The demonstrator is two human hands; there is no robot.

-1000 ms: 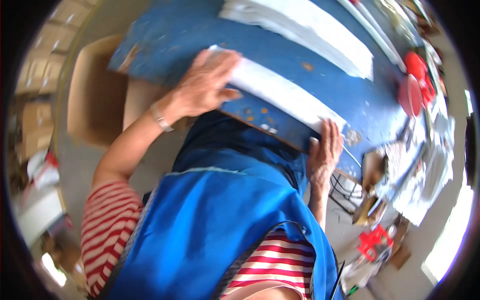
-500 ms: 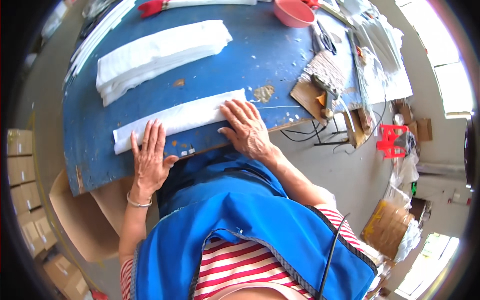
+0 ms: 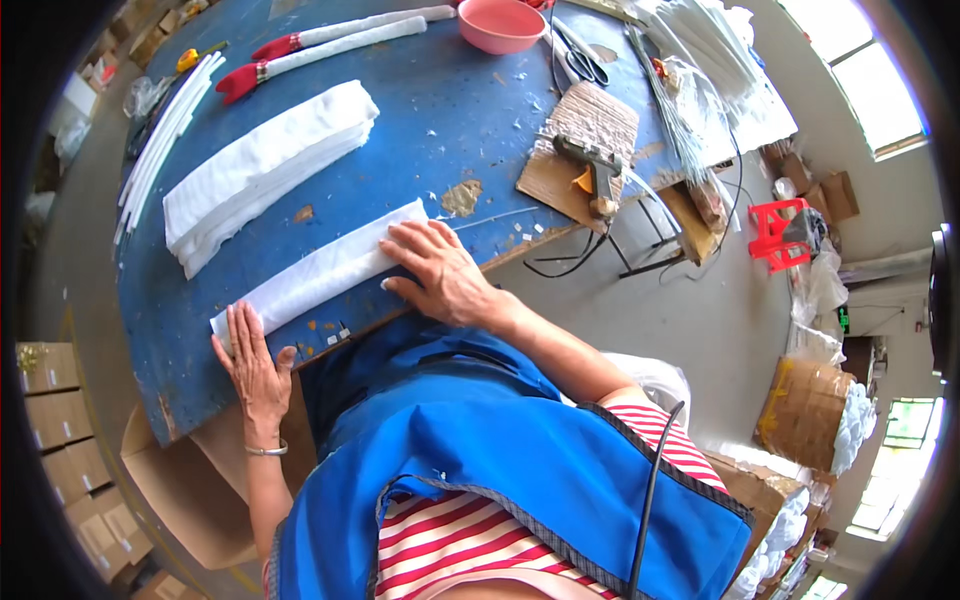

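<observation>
Strip point(image 3: 320, 270) of white padding lies along the blue tabletop point(image 3: 450, 110) edge; my left hand point(image 3: 252, 365) and right hand point(image 3: 440, 272) press flat on its ends, fingers spread. Padding stack point(image 3: 265, 170) just beyond, glue gun point(image 3: 595, 175) and pink bowl point(image 3: 500, 22) farther off. Since half a second ago, hands moved apart.

Folded strip point(image 3: 320, 268) is lying along the table point(image 3: 450, 110) near edge; left hand point(image 3: 252, 362) is resting on its left end, right hand point(image 3: 440, 272) on its right. Stacked sheets point(image 3: 265, 170) are sitting behind; glue gun point(image 3: 597, 175) is lying on cardboard point(image 3: 585, 140), right.
</observation>
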